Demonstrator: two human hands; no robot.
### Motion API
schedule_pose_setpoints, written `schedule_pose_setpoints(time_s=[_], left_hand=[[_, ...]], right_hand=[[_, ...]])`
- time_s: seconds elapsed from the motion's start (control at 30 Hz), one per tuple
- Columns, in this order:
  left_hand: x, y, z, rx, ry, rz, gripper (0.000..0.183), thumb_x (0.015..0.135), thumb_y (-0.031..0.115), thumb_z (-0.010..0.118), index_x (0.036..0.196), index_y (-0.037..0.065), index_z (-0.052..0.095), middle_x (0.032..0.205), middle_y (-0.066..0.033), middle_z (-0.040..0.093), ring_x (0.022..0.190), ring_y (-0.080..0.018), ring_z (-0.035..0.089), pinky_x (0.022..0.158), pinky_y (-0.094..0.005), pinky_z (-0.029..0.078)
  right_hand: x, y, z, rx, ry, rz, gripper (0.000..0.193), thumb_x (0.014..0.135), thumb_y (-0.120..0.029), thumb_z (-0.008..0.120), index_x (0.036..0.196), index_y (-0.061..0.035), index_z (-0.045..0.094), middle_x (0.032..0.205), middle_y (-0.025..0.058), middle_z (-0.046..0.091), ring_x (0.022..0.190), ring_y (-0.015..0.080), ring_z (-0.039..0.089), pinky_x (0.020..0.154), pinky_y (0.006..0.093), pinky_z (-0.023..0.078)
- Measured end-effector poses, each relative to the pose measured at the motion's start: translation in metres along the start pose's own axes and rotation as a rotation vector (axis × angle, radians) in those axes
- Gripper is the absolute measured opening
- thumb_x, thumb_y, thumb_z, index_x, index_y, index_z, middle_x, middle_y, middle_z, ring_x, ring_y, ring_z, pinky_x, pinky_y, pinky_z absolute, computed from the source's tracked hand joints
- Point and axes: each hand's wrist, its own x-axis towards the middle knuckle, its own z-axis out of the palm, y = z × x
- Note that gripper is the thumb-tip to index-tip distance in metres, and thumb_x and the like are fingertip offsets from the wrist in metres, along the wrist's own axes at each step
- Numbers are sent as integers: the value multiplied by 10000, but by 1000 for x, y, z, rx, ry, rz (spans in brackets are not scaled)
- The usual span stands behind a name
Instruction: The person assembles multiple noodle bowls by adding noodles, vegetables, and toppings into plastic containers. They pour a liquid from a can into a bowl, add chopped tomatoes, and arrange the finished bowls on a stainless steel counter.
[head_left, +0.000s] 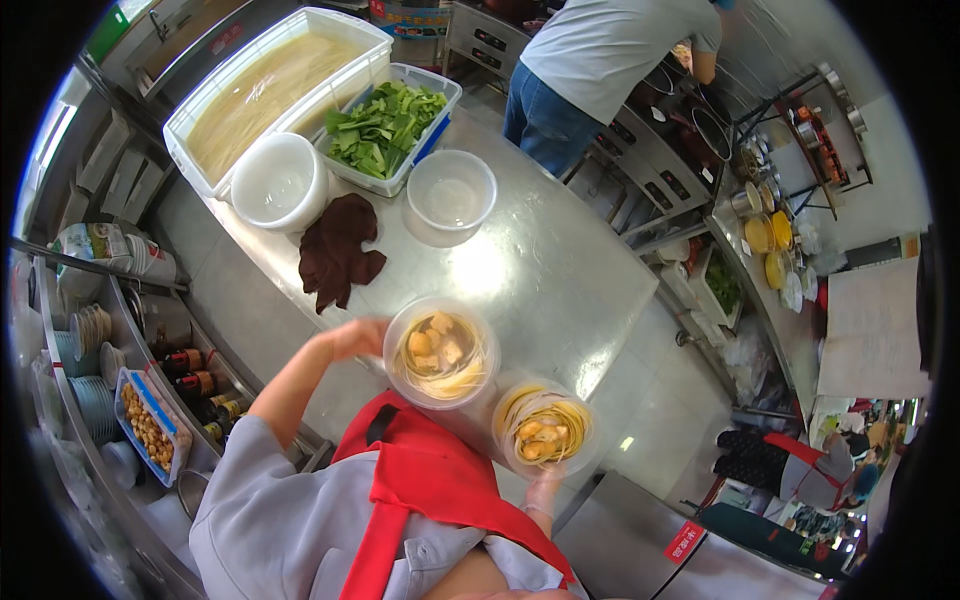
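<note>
Head view: left hand [362, 338] clasps left tub [489, 358], right hand [544, 491] right tub [592, 432], by the table [560, 290]; we're probably carrying, so keep level.

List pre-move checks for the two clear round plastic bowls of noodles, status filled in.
1. Left hand secure on the clear round plastic left bowl: cannot tell; it's at the bowl's left side, blurred.
2. Right hand secure on the clear round plastic right bowl: cannot tell; it's at the near side, partly hidden.
3. Long yellow noodles inside both bowls: ok.
4. Bowls supported by the shiny metal table: cannot tell; undersides hidden.
5. Crumpled dark-brown cloth apart from both bowls: ok.
</note>
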Motion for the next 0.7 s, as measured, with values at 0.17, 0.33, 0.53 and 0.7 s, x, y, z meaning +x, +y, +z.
schedule_pose_setpoints(time_s=[0.17,0.33,0.53,0.7], left_hand=[[121,126,-21,148,829,235,732,915,274,593,1447,-54,212,811,-188,673,632,-242,680,556,-354,567],[99,165,26,528,901,427,264,867,80,522,1075,-68,456,690,-228,617,542,-318,642,544,-433,537],[-95,191,-15,609,1453,760,444,840,60,488,1254,-100,465,578,-138,597,390,-193,552,377,-343,454],[-125,188,-54,189,1413,457,462,889,154,593,1234,-92,408,599,-152,602,402,-185,568,350,-292,466]], right_hand=[[7,-4,17,-29,-50,-26,467,775,-69,598,1236,3,563,1143,98,621,1026,224,601,899,353,486],[13,-8,17,-84,-88,-15,466,778,-73,596,1236,2,564,1146,97,619,1025,223,600,898,351,484],[13,-14,6,-100,-108,34,464,780,-79,594,1237,1,564,1150,96,618,1024,223,599,897,348,481],[15,-18,-1,-125,-180,47,463,783,-83,593,1237,0,565,1153,96,617,1024,222,598,896,346,480]])
